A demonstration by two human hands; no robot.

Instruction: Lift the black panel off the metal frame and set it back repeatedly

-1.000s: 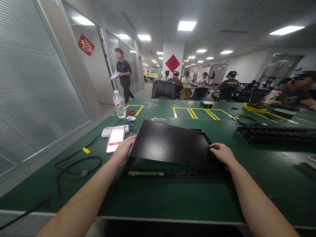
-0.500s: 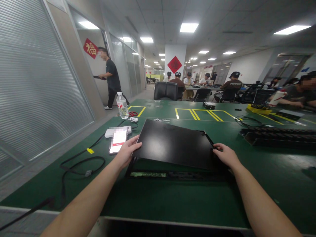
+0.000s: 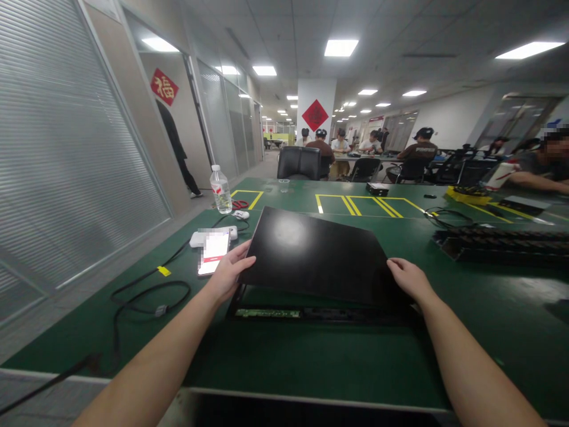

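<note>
A glossy black screen panel (image 3: 315, 258) is held tilted above the green table, its far edge raised. My left hand (image 3: 230, 271) grips its left edge, thumb on top and fingers beneath. At the right edge, my right hand (image 3: 408, 279) pinches the panel between thumb and fingers. Under the panel's near edge lies a shallow black frame (image 3: 351, 315), mostly covered by it. A narrow green circuit board strip (image 3: 267, 313) shows in the frame's front left part. What lies deeper beneath the panel is hidden.
Left of the panel are a lit phone (image 3: 213, 254), a white power bank-like block (image 3: 200, 237), a black cable (image 3: 151, 290) and a water bottle (image 3: 221, 191). Red-handled scissors (image 3: 240, 204) lie behind. On the right stands a long black ribbed part (image 3: 502, 244). Several people sit beyond.
The panel's right side has shifted, now covering the corner of the frame that showed beside it. My left hand has hardly moved. A person at the doorway has walked left, partly out of sight.
</note>
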